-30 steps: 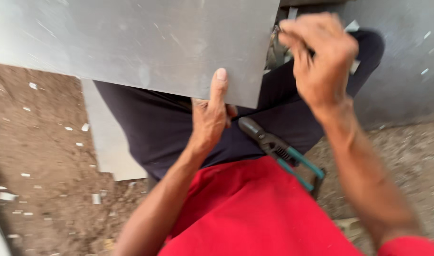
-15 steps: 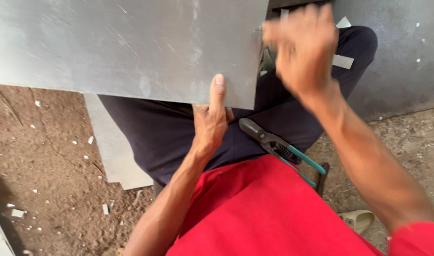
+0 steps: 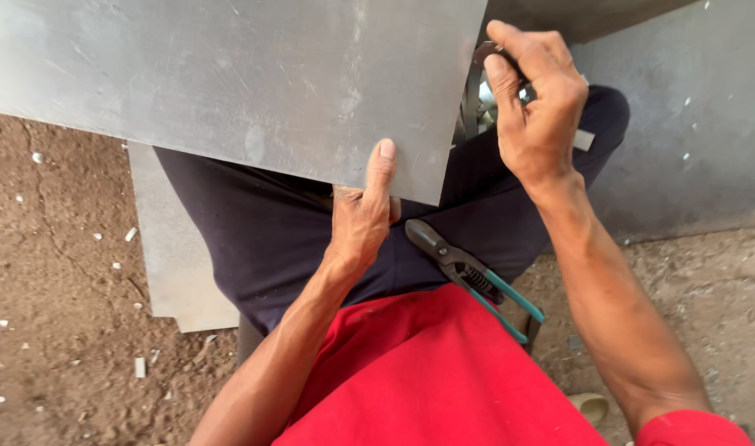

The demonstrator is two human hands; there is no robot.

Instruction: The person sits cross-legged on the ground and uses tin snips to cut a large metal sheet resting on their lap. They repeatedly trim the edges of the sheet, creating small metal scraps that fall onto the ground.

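Note:
A large grey metal sheet [image 3: 229, 83] lies across my lap. My left hand [image 3: 362, 216] grips its near edge, thumb pressed on top and fingers underneath. My right hand [image 3: 536, 103] is raised beside the sheet's right edge, fingers curled around a small dark object that is mostly hidden. Pliers with teal handles [image 3: 468, 272] rest on my dark trousers, just right of my left hand, with neither hand touching them.
Another grey sheet [image 3: 175, 264] lies on the dirt ground under my left leg. A grey panel [image 3: 691, 149] stands at the right. Small pale scraps [image 3: 139, 367] are scattered over the brown soil. Shiny metal pieces [image 3: 476, 111] sit behind my right hand.
My right hand has stopped its blurred movement and sits steady by the sheet's right edge. My left hand keeps its hold on the sheet. The pliers have not moved.

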